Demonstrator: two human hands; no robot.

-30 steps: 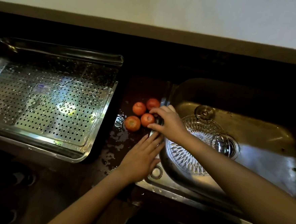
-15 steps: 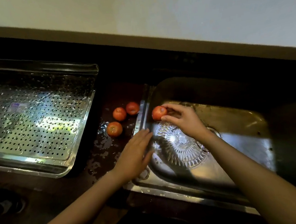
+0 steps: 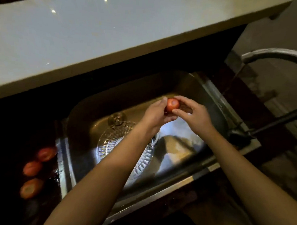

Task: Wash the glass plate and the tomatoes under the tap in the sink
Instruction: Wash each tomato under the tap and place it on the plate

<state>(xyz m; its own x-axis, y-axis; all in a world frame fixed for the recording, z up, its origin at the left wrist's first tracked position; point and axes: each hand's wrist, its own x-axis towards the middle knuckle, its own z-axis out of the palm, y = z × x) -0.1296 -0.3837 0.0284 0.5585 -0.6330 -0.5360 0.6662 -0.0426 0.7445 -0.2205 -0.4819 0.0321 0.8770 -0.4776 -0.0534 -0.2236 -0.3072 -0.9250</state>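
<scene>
Fingertips of both hands close round one tomato [image 3: 169, 107], held in the air over the back half of the sink [image 3: 125, 96]. Left fingers [image 3: 161, 103] cup it from the left and below. Right fingers [image 3: 182, 99] wrap it from the right, with one fingertip lying across its front. Left hand [image 3: 155, 114] and right hand [image 3: 195, 117] meet at the fruit, backs up, both forearms reaching in from the near edge. Left forearm crosses over the glass plate [image 3: 109, 145], which lies flat on the sink floor, left of centre, its cut pattern catching light. Just behind the plate's far rim sits a glass lid [image 3: 117, 119] with a knob; can't tell whether they touch. Three tomatoes [image 3: 32, 168] sit on the dark counter [image 3: 50, 203] just outside the sink's left rim, in a rough line, blurred. Tap [image 3: 272, 53] arcs in from the upper right, its spout end above the sink's right rim, well right of the held tomato. Dark lever [image 3: 276, 122] sticks out to the right of the sink. Pale worktop [image 3: 103, 36] overhangs the back
</scene>
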